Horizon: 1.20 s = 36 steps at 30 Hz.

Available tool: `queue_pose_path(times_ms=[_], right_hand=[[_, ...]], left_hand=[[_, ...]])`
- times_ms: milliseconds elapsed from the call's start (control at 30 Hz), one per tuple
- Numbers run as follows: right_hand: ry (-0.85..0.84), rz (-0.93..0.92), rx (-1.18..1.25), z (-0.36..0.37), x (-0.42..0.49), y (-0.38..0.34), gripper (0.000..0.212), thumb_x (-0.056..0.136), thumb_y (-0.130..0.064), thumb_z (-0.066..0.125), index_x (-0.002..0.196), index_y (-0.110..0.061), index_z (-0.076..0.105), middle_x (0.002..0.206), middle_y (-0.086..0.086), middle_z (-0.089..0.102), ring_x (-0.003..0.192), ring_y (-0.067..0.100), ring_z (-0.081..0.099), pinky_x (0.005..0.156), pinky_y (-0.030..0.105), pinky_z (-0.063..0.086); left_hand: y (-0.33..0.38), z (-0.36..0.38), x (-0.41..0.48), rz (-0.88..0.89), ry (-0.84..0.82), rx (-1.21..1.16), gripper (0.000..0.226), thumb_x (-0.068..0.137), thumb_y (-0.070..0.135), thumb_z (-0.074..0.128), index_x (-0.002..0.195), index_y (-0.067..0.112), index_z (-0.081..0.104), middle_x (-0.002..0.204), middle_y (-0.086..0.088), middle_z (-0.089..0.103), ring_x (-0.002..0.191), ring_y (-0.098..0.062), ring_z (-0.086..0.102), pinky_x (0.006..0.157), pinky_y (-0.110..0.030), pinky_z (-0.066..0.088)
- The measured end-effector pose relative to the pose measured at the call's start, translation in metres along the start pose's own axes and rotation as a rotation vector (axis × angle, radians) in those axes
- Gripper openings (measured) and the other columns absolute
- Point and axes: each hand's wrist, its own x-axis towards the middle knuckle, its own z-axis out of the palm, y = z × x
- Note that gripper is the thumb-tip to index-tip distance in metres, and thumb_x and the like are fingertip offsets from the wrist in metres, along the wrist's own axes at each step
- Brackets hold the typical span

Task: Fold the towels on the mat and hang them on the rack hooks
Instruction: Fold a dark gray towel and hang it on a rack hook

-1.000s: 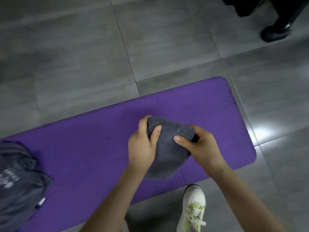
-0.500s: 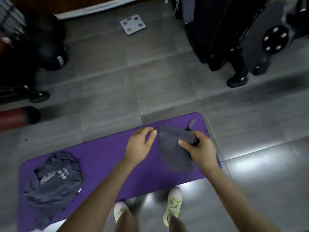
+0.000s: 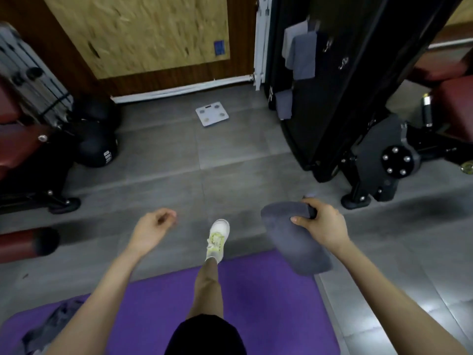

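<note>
My right hand (image 3: pixel 321 222) grips a folded dark grey towel (image 3: pixel 294 242) by its top end; the towel hangs in the air above the right end of the purple mat (image 3: pixel 268 303). My left hand (image 3: pixel 151 228) holds nothing, its fingers loosely curled, over the grey floor beyond the mat. A crumpled grey towel (image 3: pixel 51 326) lies on the mat's left end, partly hidden by my left forearm. Ahead on the right stands the black rack (image 3: pixel 332 85) with grey towels (image 3: pixel 302 55) hanging on it and bare metal hooks (image 3: pixel 343 63) beside them.
My leg and white shoe (image 3: pixel 217 237) step off the mat onto the floor tiles. A white bathroom scale (image 3: pixel 212 113) lies on the floor ahead. Black medicine balls (image 3: pixel 96 147) and gym benches stand at the left. A black machine base (image 3: pixel 384 160) sits at the right.
I have stood up and lifted the folded towel off the mat with my right hand. My left hand let go of it. The view rose toward the rack.
</note>
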Motion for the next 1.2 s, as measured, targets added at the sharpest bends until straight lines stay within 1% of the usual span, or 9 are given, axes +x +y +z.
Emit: queue_pose_path(times_ms=[133,200,300,367,467,633,800,1033,1200], right_hand=[[-0.071,0.005,-0.045,0.001,0.118,-0.026,0.037,0.078,-0.036,0.072,0.113,-0.027,0.063,0.102,0.002,0.07,0.1,0.026,0.062,0.069,0.028,0.037],[-0.084,0.02,-0.051,-0.004,0.178,-0.044,0.036,0.079,-0.036,0.072,0.113,-0.03,0.063,0.102,-0.001,0.07,0.099,0.023,0.063,0.07,0.029,0.039],[-0.049,0.04,-0.057,-0.017,0.258,-0.072,0.033,0.081,-0.032,0.071,0.113,-0.032,0.063,0.101,-0.005,0.07,0.098,0.02,0.064,0.071,0.027,0.039],[-0.02,0.067,-0.054,-0.031,0.301,-0.088,0.032,0.082,-0.029,0.069,0.114,-0.031,0.063,0.102,-0.005,0.069,0.097,0.018,0.064,0.07,0.024,0.037],[0.028,0.085,-0.063,-0.052,0.355,-0.102,0.025,0.084,-0.028,0.069,0.109,-0.029,0.064,0.096,-0.007,0.068,0.092,0.017,0.064,0.069,0.024,0.036],[0.083,0.107,-0.128,-0.084,0.444,-0.1,0.028,0.083,-0.025,0.07,0.11,-0.028,0.065,0.102,-0.009,0.067,0.098,0.014,0.063,0.07,0.02,0.034],[0.017,0.163,-0.156,-0.111,0.54,-0.073,0.04,0.083,-0.036,0.068,0.121,-0.034,0.057,0.113,-0.011,0.065,0.104,0.011,0.06,0.07,0.018,0.031],[-0.072,0.142,-0.168,-0.152,0.666,-0.038,0.04,0.083,-0.035,0.065,0.121,-0.035,0.055,0.11,-0.012,0.064,0.102,0.011,0.061,0.067,0.014,0.031],[-0.085,0.096,-0.159,-0.178,0.742,-0.032,0.041,0.082,-0.023,0.062,0.121,-0.031,0.057,0.111,-0.009,0.065,0.101,0.013,0.061,0.074,0.019,0.036]], left_hand=[[0.006,-0.026,0.111,-0.042,-0.02,0.026,0.017,0.093,0.009,0.055,0.079,0.011,0.064,0.069,-0.004,0.064,0.058,0.003,0.056,0.062,-0.01,0.041],[0.018,-0.036,0.181,-0.047,-0.039,0.022,0.024,0.092,0.005,0.055,0.072,0.016,0.061,0.064,0.002,0.06,0.053,0.012,0.053,0.059,-0.005,0.037],[0.052,-0.045,0.288,-0.033,-0.075,0.046,0.021,0.091,0.005,0.057,0.075,0.015,0.064,0.071,-0.004,0.065,0.06,0.007,0.057,0.061,-0.012,0.041],[0.082,-0.043,0.349,0.012,-0.105,0.089,0.012,0.091,0.009,0.057,0.087,0.008,0.068,0.084,-0.007,0.068,0.079,-0.014,0.063,0.068,-0.023,0.04],[0.137,-0.034,0.43,0.057,-0.174,0.116,0.013,0.093,0.013,0.055,0.095,0.007,0.067,0.091,-0.005,0.066,0.089,-0.016,0.06,0.071,-0.022,0.035],[0.215,0.009,0.533,0.152,-0.273,-0.009,0.029,0.091,0.007,0.056,0.074,0.03,0.058,0.068,0.01,0.066,0.072,-0.011,0.061,0.073,-0.027,0.044],[0.296,0.065,0.615,0.242,-0.37,-0.107,0.028,0.092,0.004,0.055,0.078,0.027,0.06,0.061,0.012,0.066,0.06,0.006,0.059,0.064,-0.01,0.044],[0.392,0.12,0.71,0.318,-0.426,-0.112,0.028,0.092,0.009,0.054,0.077,0.032,0.059,0.065,0.026,0.065,0.063,0.001,0.06,0.071,-0.025,0.049],[0.451,0.154,0.772,0.396,-0.464,-0.097,0.029,0.091,0.012,0.057,0.076,0.036,0.058,0.067,0.017,0.064,0.068,-0.007,0.062,0.076,-0.029,0.049]])
